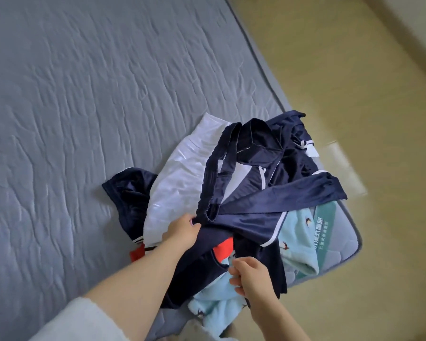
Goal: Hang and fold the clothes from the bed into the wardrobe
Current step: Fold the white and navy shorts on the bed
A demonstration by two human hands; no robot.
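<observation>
A heap of clothes lies at the near right corner of the bed [84, 119]. On top is a navy garment with white piping [261, 173], over a white garment [180, 178]. A light blue cloth with small bird prints [298, 244] and a red piece [223, 247] show underneath. My left hand [182, 232] grips the navy garment's ribbed band. My right hand [250, 276] pinches the light blue cloth at the heap's near edge.
The grey quilted mattress stretches far to the left and back. A teal label [327, 232] marks the mattress corner. Beige floor [354, 119] runs along the right side of the bed, with a wall at the upper right.
</observation>
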